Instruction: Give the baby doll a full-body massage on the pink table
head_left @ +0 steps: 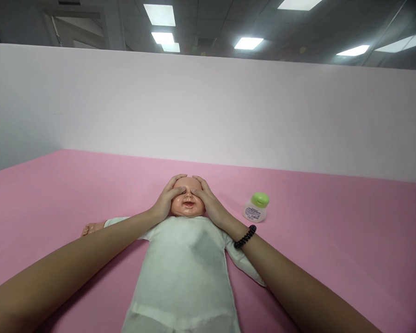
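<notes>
A baby doll [187,270] in a white long-sleeved garment lies on its back, its head pointing away from me. My left hand [167,198] cups the left side of the doll's head [188,207], and my right hand [210,200] cups the right side. Both thumbs rest across the doll's eye area, while the other fingers curl round toward the top of the head. The doll's nose, mouth and chin show between my palms. Its arms are spread outward, partly covered by my forearms.
A small clear bottle [254,212] with a green cap stands to the right of the doll's head. Under everything is a pink surface [326,222]. Behind it rises a white partition [208,111]. A black beaded bracelet [245,237] circles my right wrist.
</notes>
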`<state>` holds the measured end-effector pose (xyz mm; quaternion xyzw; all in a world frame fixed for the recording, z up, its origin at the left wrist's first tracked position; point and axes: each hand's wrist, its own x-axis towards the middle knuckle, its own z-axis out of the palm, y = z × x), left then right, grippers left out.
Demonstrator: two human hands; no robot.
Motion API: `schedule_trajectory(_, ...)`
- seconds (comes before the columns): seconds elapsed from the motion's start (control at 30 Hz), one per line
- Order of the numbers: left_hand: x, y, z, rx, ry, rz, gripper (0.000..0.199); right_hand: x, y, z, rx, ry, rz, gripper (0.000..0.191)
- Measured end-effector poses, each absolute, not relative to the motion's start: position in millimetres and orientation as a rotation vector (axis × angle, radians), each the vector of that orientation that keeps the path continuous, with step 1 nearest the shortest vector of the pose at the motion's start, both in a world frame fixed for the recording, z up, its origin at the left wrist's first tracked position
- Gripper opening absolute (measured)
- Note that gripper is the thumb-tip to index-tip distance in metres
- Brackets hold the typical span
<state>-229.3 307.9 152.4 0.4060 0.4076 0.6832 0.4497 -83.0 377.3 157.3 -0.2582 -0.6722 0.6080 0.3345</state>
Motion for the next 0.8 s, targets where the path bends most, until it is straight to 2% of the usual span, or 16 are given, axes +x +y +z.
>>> schedule_trajectory(0.8, -235.7, 312.7, 143.6, 1.066, 0.980, 1.700, 0.046, -88.0, 384.5, 148.4, -0.636, -1.732, 1.573, 0.058)
